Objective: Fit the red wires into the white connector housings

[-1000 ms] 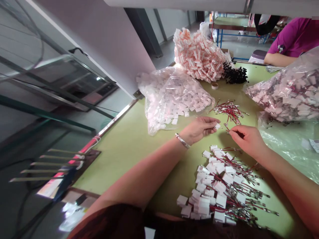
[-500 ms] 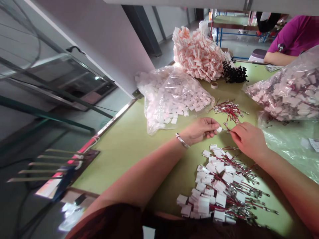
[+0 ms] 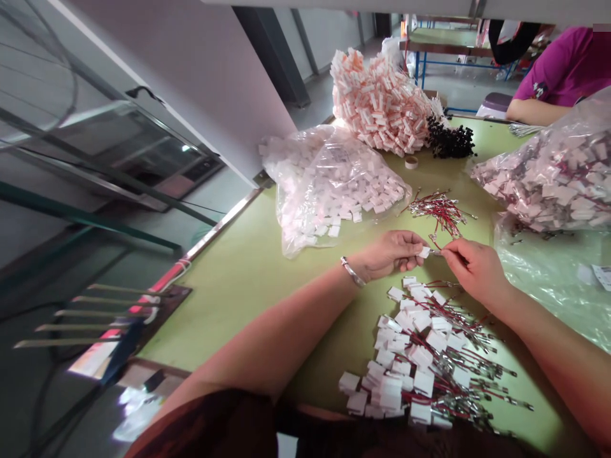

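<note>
Between the thumb and fingers of my left hand [image 3: 400, 253] is a small white plastic connector housing [image 3: 424, 252]. My right hand [image 3: 472, 267] pinches a short wire lead, mostly hidden by the fingers, whose metal end [image 3: 435, 252] meets the housing's right side. Just beyond both hands lies a loose pile of red wire leads [image 3: 442, 213] with metal terminals. Nearer my body, a heap of white housings with red leads attached [image 3: 420, 350] spreads over the green table [image 3: 229, 305], the metal ends pointing right.
An open clear bag of white housings [image 3: 334, 191] lies at the back left. Behind it are a heap of pinkish-white parts [image 3: 382, 105], black pieces [image 3: 451, 140] and a tape roll [image 3: 411, 163]. Another filled bag [image 3: 554, 172] stands right, near a person in a purple sleeve [image 3: 548, 70].
My hands have shifted slightly toward me and drawn closer together. The wire end now sits in line with the white housing, touching or nearly touching it.
</note>
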Demonstrator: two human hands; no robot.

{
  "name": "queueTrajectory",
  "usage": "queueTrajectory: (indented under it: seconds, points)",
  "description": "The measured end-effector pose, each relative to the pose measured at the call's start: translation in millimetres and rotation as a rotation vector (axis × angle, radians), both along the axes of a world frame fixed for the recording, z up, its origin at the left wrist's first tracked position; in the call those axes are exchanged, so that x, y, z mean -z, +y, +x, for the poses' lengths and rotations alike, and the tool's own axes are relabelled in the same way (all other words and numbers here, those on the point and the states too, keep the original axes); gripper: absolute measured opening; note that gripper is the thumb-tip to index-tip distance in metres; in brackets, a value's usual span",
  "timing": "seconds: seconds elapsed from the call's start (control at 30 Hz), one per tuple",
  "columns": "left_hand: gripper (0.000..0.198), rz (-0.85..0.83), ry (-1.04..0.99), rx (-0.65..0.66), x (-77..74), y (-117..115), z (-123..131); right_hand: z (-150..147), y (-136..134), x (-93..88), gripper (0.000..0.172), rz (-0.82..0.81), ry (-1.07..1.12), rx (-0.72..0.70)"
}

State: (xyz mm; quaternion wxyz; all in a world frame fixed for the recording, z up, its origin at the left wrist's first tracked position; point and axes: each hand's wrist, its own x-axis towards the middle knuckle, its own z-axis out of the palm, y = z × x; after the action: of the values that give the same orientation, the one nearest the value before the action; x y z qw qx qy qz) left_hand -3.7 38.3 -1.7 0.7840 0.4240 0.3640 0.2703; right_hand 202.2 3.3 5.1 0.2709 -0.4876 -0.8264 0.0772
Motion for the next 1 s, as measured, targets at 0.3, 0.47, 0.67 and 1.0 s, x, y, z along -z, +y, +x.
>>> queueTrajectory:
  seconds: [0.3,0.47,0.67,1.0]
  points:
    - [0.024,0.024,-0.068,0.017,10.4,-5.2,6.9,-8.0,-7.7,5.3,0.031,0.134,-0.241,-0.048]
    - [0.029,0.108,0.038,0.136,3.8,-6.5,4.6,-10.3,-10.8,7.9,0.028,0.067,-0.222,-0.127]
    - [0.03,0.768,0.937,-0.148,-21.2,19.9,-28.2,-12.0,-15.7,7.5,0.026,-0.047,-0.108,-0.156]
    - [0.029,0.893,1.68,-0.239,8.1,51.7,-65.2,21.0,17.7,-13.7,0.016,-0.203,-0.118,0.121]
